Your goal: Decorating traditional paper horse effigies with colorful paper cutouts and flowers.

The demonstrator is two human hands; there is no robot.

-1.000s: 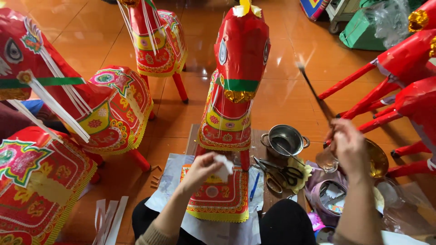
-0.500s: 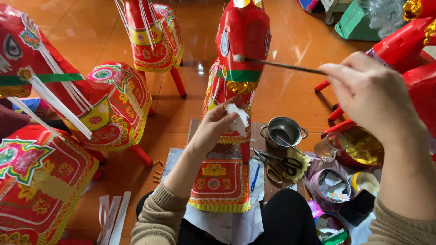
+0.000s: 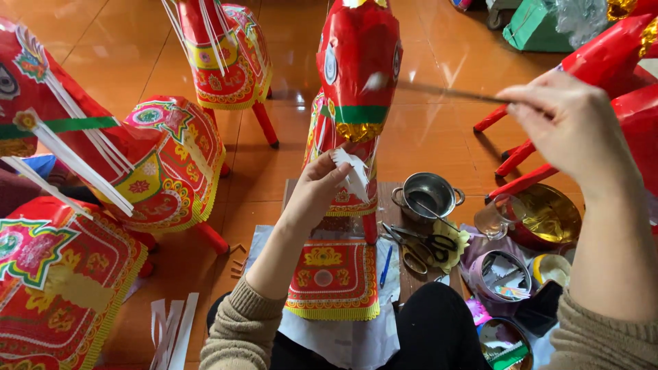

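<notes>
- The left hand (image 3: pixel 319 188) is pinching a small white paper cut-out (image 3: pixel 351 171) between thumb and fingertips, pressing it against the chest of the red paper horse (image 3: pixel 358 82) standing right in front of the person, just under its green and gold collar.
- The right hand (image 3: pixel 572 123) is gripping a thin brush (image 3: pixel 445 91) with fingers closed tight around the handle; the blurred tip is reaching across to the horse's head, so the stick is lying nearly level.
- The horse is standing upright on a wooden board (image 3: pixel 394 199), close enough for both hands to be reaching it at once.
- A red and yellow patterned cloth (image 3: pixel 332 277) is lying flat on white paper by the person's knees.
- A small metal pot (image 3: pixel 428 195) is sitting on the board just right of the horse, within easy reach of the brush hand; scissors (image 3: pixel 418 243) are lying just in front of it.
- A round tin of paper scraps (image 3: pixel 504 274) and a gold bowl (image 3: pixel 545 216) are crowding the right side.
- More decorated red horses (image 3: pixel 164 151) are standing to the left and behind on the orange tiled floor (image 3: pixel 439 144), and white paper strips (image 3: pixel 171 329) are lying near the left elbow.
</notes>
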